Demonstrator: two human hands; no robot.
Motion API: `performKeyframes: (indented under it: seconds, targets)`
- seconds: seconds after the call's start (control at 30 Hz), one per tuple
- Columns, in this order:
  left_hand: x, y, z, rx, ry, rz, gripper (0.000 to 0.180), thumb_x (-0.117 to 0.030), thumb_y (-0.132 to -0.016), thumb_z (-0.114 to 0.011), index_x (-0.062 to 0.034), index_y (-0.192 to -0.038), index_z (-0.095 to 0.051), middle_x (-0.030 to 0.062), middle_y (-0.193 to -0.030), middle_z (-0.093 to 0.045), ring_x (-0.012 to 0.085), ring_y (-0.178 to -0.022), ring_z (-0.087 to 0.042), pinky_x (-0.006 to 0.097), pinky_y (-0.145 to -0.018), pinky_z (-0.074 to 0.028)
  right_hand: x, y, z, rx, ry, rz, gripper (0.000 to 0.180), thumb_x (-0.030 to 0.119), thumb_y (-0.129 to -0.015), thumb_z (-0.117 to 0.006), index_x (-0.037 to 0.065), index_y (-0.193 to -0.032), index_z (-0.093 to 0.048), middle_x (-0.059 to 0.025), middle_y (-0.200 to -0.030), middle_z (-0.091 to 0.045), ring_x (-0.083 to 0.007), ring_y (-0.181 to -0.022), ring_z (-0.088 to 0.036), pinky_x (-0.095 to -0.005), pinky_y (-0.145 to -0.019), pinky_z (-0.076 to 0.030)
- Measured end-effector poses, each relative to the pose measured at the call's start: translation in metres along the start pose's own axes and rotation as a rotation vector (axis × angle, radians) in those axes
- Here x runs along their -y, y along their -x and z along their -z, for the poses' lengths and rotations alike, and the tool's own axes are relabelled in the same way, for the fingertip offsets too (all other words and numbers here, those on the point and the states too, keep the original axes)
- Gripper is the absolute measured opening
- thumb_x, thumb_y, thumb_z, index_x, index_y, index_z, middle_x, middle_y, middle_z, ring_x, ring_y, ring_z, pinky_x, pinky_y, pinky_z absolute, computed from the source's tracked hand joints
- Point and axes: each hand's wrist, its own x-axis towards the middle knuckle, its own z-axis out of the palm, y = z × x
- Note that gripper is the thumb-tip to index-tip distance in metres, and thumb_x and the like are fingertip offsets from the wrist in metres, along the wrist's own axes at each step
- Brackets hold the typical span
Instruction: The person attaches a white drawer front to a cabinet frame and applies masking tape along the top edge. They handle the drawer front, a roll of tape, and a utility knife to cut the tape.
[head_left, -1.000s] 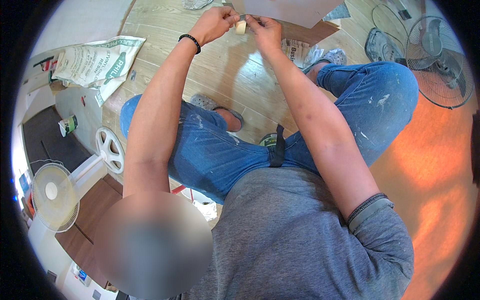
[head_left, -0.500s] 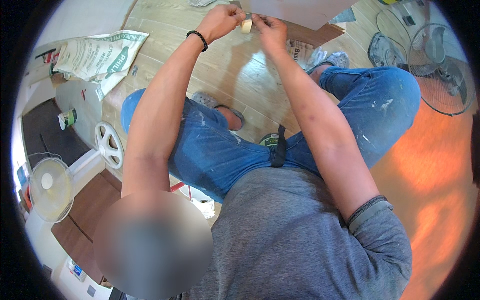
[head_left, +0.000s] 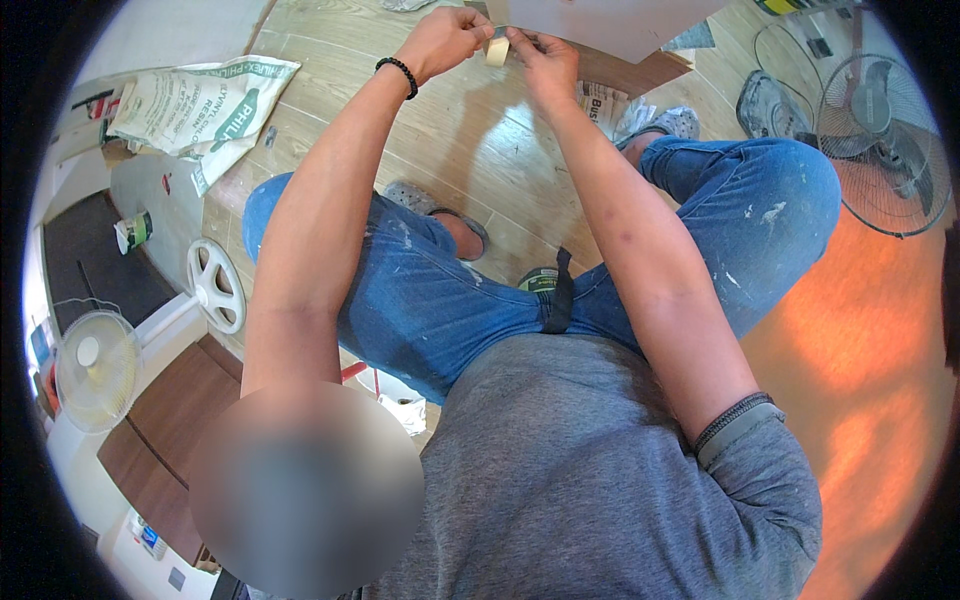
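Observation:
Both my arms reach out to the far side, close to the edge of a grey-white panel point(head_left: 620, 25). Between the fingertips hangs a small pale yellow piece point(head_left: 497, 52), which looks like a roll of masking tape; a short greyish bit shows above it. My left hand point(head_left: 447, 42), with a black bead bracelet at the wrist, pinches at the left side of this tape. My right hand point(head_left: 546, 62) pinches its right side, thumb and forefinger pressed together. The fingers partly cover what they grip.
A printed white sack point(head_left: 205, 115) lies at the left. Standing fans are at the left point(head_left: 97, 370) and right point(head_left: 880, 140). A white wheel-shaped base point(head_left: 216, 286), folded newspaper point(head_left: 600, 105) and a green-labelled can point(head_left: 540, 279) are on the floor near my legs.
The hands and the tape have shifted very slightly to the right in view. Both hands keep their pinch; the surroundings shift a little with the camera.

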Motion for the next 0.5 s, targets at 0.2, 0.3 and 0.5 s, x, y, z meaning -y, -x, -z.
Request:
performKeyframes:
  seconds: [0.2, 0.3, 0.5]
  targets:
    - [-0.003, 0.000, 0.001, 0.002, -0.012, 0.007, 0.028, -0.029, -0.101, -0.065, -0.0018, -0.102, -0.073, -0.0007, -0.083, -0.063, 0.0101, -0.076, -0.056, 0.028, -0.074, -0.049, -0.007, -0.004, 0.002, -0.006, 0.002, 0.006, 0.025, 0.025, -0.091, -0.080, 0.004, -0.104, -0.080, -0.0077, -0.097, -0.080, -0.0155, -0.087, -0.071, -0.0319, -0.082, -0.054]
    - [0.001, -0.002, 0.003, 0.021, 0.019, 0.017, 0.029, -0.030, -0.101, -0.066, -0.0018, -0.103, -0.073, -0.0011, -0.082, -0.062, 0.0100, -0.076, -0.056, 0.028, -0.074, -0.049, -0.011, -0.005, 0.000, -0.006, -0.041, 0.013, 0.025, 0.025, -0.091, -0.080, 0.004, -0.104, -0.080, -0.0074, -0.096, -0.079, -0.0149, -0.085, -0.070, -0.0316, -0.081, -0.054]
    - [-0.001, 0.001, 0.006, 0.010, -0.011, 0.033, 0.029, -0.030, -0.101, -0.065, -0.0018, -0.101, -0.072, -0.0018, -0.082, -0.062, 0.0097, -0.077, -0.057, 0.028, -0.073, -0.049, -0.009, -0.005, 0.000, -0.008, -0.059, 0.016, 0.025, 0.025, -0.091, -0.081, 0.004, -0.103, -0.080, -0.0057, -0.093, -0.079, -0.0139, -0.083, -0.068, -0.0310, -0.079, -0.053]
